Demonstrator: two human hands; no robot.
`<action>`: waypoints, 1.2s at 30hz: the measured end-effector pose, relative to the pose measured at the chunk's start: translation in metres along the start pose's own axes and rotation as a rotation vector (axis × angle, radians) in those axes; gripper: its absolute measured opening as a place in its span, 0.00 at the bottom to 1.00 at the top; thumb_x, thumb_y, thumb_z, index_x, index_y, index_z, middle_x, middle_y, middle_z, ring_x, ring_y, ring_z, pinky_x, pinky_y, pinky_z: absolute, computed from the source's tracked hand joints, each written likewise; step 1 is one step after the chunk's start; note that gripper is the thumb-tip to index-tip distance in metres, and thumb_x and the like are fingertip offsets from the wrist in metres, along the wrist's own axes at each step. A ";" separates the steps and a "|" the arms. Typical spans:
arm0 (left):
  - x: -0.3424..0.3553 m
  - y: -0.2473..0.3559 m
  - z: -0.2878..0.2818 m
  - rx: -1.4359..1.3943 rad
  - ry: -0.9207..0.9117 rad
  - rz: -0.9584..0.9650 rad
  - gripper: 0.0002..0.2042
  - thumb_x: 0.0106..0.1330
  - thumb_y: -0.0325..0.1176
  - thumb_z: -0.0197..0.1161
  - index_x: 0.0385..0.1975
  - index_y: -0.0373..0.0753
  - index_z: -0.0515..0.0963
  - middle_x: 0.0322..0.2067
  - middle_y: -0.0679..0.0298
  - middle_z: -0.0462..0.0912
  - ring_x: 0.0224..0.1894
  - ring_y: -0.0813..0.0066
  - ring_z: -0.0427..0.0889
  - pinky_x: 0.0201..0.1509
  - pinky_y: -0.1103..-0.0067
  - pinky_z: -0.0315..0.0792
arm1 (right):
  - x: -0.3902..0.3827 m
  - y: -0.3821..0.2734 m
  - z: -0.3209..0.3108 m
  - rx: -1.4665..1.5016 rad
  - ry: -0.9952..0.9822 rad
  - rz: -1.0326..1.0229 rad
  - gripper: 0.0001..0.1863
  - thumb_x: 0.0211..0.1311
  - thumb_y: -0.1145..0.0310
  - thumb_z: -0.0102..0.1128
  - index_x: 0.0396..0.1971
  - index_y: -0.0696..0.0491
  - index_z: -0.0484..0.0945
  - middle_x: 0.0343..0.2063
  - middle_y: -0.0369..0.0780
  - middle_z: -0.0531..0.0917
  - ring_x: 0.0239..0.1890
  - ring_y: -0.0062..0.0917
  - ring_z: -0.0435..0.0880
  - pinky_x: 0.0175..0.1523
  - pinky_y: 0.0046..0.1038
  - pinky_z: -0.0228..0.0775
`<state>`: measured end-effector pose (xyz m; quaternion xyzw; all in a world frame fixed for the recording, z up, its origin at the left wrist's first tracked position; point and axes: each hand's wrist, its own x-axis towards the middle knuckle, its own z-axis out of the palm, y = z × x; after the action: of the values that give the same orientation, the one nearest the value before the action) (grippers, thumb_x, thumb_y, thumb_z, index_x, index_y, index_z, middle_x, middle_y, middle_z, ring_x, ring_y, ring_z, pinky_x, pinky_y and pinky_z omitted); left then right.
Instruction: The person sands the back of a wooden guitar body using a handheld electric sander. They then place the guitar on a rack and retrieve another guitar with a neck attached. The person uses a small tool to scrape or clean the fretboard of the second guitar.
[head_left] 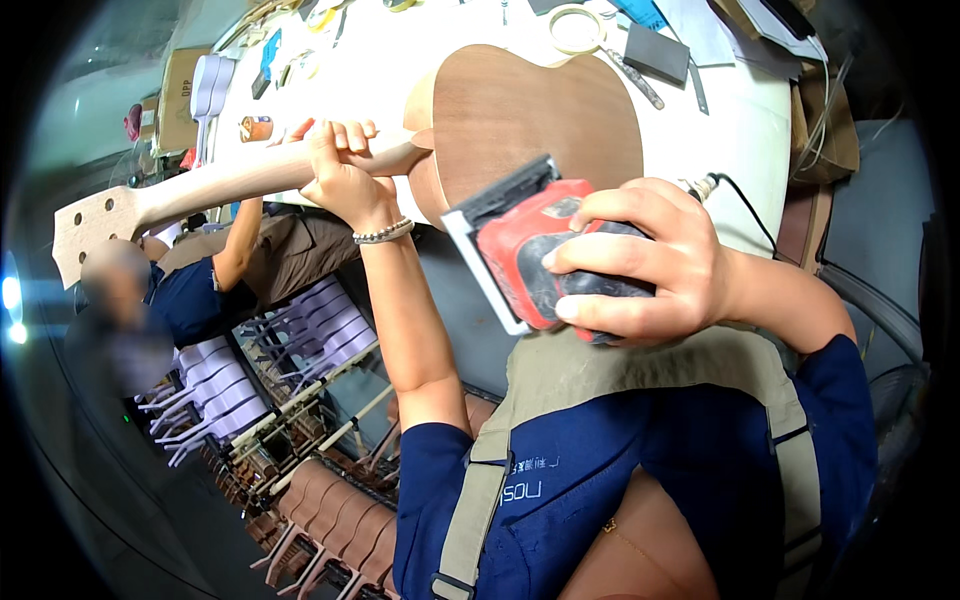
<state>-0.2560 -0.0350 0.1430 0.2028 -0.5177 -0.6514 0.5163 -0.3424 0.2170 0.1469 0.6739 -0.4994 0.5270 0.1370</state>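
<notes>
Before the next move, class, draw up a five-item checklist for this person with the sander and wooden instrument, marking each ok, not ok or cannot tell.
1. Left hand gripping the instrument's neck: ok, fingers wrapped around it.
2. Right hand holding the red-and-black sander: ok.
3. Sander flat against the instrument's body: not ok, it is tilted.
4. Body free of loose items: ok, the tape roll lies beyond it on the white table.
5. Sander switched off: cannot tell.

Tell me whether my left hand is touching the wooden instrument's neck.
Touching. The head view shows it: your left hand is wrapped around the neck, with the wood passing through its grip.
</notes>
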 end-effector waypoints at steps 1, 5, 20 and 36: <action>0.000 -0.002 -0.002 -0.012 -0.010 0.006 0.07 0.60 0.22 0.49 0.36 0.39 0.62 0.16 0.68 0.61 0.17 0.81 0.62 0.25 0.78 0.66 | -0.002 -0.001 0.001 0.010 0.011 0.020 0.15 0.39 0.64 0.63 0.32 0.43 0.75 0.32 0.36 0.79 0.31 0.31 0.77 0.26 0.26 0.67; 0.000 -0.001 -0.001 -0.022 -0.026 0.003 0.08 0.60 0.23 0.49 0.38 0.38 0.62 0.16 0.67 0.62 0.16 0.80 0.63 0.25 0.77 0.66 | 0.002 0.001 0.007 -0.007 0.038 0.044 0.14 0.36 0.64 0.63 0.29 0.43 0.76 0.33 0.35 0.78 0.33 0.31 0.77 0.28 0.26 0.68; -0.012 0.002 0.005 0.011 0.017 -0.017 0.10 0.60 0.22 0.49 0.39 0.40 0.61 0.16 0.70 0.60 0.19 0.81 0.61 0.29 0.78 0.65 | 0.010 0.008 -0.004 0.004 0.083 0.218 0.30 0.22 0.69 0.68 0.37 0.48 0.72 0.37 0.41 0.77 0.33 0.37 0.77 0.34 0.32 0.70; -0.006 0.000 -0.012 -0.042 -0.081 -0.015 0.07 0.60 0.22 0.50 0.36 0.42 0.66 0.16 0.70 0.60 0.18 0.82 0.62 0.27 0.80 0.64 | 0.029 0.079 -0.010 -0.033 0.122 0.281 0.25 0.29 0.70 0.67 0.36 0.52 0.72 0.36 0.41 0.78 0.35 0.33 0.77 0.40 0.28 0.69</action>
<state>-0.2438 -0.0354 0.1369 0.1694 -0.5227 -0.6737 0.4941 -0.4143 0.1720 0.1483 0.5618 -0.5881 0.5726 0.1030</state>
